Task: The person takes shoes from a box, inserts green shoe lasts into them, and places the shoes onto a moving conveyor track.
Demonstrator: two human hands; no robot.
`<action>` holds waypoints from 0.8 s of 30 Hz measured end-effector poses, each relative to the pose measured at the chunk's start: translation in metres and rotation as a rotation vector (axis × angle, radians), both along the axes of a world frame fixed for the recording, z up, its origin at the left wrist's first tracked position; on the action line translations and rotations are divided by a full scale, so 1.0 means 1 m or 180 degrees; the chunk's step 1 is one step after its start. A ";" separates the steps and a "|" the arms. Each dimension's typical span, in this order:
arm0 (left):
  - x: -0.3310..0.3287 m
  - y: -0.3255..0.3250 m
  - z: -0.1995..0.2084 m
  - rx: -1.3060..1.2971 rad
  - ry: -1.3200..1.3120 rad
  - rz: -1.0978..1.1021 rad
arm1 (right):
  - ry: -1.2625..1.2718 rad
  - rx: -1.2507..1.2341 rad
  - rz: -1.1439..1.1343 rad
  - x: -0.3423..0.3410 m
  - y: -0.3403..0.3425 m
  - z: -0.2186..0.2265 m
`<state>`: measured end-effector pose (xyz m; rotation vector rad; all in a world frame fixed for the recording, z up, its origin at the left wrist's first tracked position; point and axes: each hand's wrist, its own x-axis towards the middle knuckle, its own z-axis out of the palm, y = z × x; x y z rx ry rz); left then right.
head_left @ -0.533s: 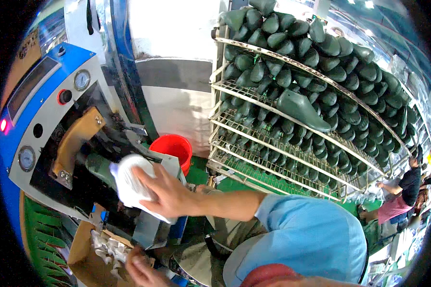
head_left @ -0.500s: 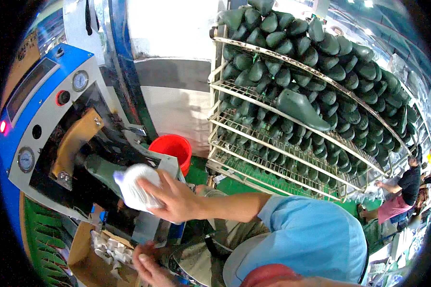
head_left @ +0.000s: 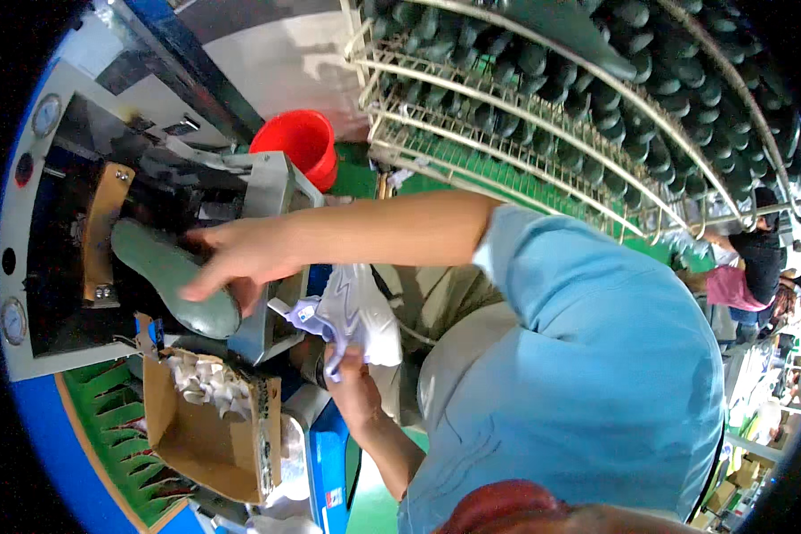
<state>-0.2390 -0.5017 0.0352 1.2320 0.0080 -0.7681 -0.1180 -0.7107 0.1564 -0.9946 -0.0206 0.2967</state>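
My right hand (head_left: 240, 254) reaches left across the view and closes over the rear end of a green shoe last (head_left: 165, 276) that lies in the opening of a grey and blue machine (head_left: 53, 178). Lower down, my left hand (head_left: 351, 392) grips a white shoe upper (head_left: 356, 311) with purple trim, held in front of my lap. My blue sleeve (head_left: 596, 356) fills the right side.
An open cardboard box (head_left: 205, 436) with white pieces inside sits under the machine opening. A red bucket (head_left: 298, 142) stands behind the machine. A wire rack (head_left: 552, 98) loaded with several dark green lasts runs along the top. Other people (head_left: 761, 258) work at the far right.
The white upper, held up at the machine by my right hand before, is now in my left hand lower down. My right hand has gone onto the green last. The view has tilted downward.
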 end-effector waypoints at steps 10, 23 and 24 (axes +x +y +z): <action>-0.048 -0.013 -0.019 0.1063 -0.1233 -0.0677 | -0.0748 0.0836 -0.1486 -0.100 -0.084 -0.111; -0.054 -0.099 -0.037 0.2171 -0.2358 -0.1697 | 0.0335 0.3754 -0.5052 -0.468 -0.272 -0.460; -0.056 -0.110 -0.033 0.2174 -0.2329 -0.1654 | 0.0353 0.3790 -0.5070 -0.472 -0.281 -0.471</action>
